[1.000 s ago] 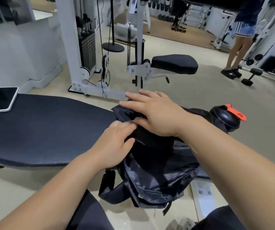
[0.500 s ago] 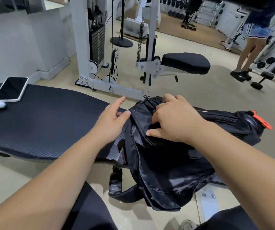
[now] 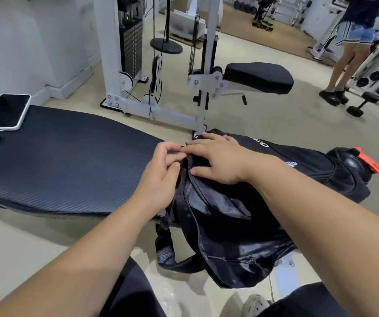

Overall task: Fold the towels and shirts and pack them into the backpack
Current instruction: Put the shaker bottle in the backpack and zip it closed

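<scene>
One glossy black nylon backpack [image 3: 241, 225] is lying on the right end of a black ribbed padded bench [image 3: 69, 161], sagging over its near edge. The left hand [image 3: 161, 177] is pinching its zipper edge with curled fingers, while the right hand [image 3: 218, 161] is pressing on top with its fingers outstretched. A white-cased smartphone [image 3: 5, 112] is lying at the far left.

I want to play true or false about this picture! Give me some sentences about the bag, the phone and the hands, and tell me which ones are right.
1. The left hand and the right hand are both at the top of the backpack. True.
2. The phone is inside the backpack. False: it lies on the padded bench.
3. A bottle with an orange cap sits at the backpack's far end. True.
4. The dumbbell rests on the bench. False: it is on the floor.
</scene>
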A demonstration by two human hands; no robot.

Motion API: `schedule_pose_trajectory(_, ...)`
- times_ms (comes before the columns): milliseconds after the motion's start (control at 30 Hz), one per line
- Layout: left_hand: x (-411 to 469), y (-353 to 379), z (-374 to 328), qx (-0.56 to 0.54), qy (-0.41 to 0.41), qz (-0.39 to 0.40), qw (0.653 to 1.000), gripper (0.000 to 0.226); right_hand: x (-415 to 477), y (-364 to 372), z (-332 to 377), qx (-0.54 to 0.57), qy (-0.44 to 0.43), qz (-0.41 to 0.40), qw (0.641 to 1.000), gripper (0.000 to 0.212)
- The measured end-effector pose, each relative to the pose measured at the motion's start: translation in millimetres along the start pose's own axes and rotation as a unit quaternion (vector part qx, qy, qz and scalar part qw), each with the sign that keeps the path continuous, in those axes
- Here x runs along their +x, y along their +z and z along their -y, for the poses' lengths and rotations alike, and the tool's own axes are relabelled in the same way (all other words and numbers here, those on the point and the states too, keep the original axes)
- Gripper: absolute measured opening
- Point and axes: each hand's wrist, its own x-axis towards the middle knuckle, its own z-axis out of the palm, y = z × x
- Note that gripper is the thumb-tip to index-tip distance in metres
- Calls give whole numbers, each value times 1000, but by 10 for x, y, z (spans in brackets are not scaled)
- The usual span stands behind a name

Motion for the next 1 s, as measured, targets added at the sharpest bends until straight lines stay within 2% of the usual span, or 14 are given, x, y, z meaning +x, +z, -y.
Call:
schedule_pose_trajectory(133,99,-25,65,17,-44,-6,999,27,-21,28,-136,41,-37,-58,997,59)
schedule_pose_trajectory(267,173,-26,119,66,-116,38,990,12,-103,-34,-172,-14,-17,-49,999,43)
schedule_pose_trajectory(300,169,-39,139,66,-129,55,988,15,-111,-44,-162,-31,-8,-43,999,43)
schedule_pose_trajectory(400,139,-91,151,29,-144,63,987,28,-86,-85,-53,-40,27,-28,998,74)
schedule_pose_trajectory(433,133,-108,126,18,-136,52,989,28,-52,-98,-10,-51,31,-31,998,77)
schedule_pose_trajectory(533,128,-139,27,30,-91,11,995,26,45,-114,135,-92,-3,-66,994,48)
schedule_pose_trajectory(567,122,-146,-9,34,-73,0,997,26,60,-107,150,-72,-29,-87,993,39)
schedule_pose_trajectory(633,110,-157,-67,26,-40,-13,999,25,34,-79,139,37,-48,-119,991,30)
schedule_pose_trajectory(700,98,-144,-110,15,-16,-16,1000,25,-33,-40,95,138,-42,-129,981,37)
schedule_pose_trajectory(833,87,-58,-171,16,0,16,1000,26,-105,60,114,171,-45,-174,969,29)
schedule_pose_trajectory(1000,86,-114,-212,-70,-5,66,995,31,-102,84,138,190,1,-223,956,21)
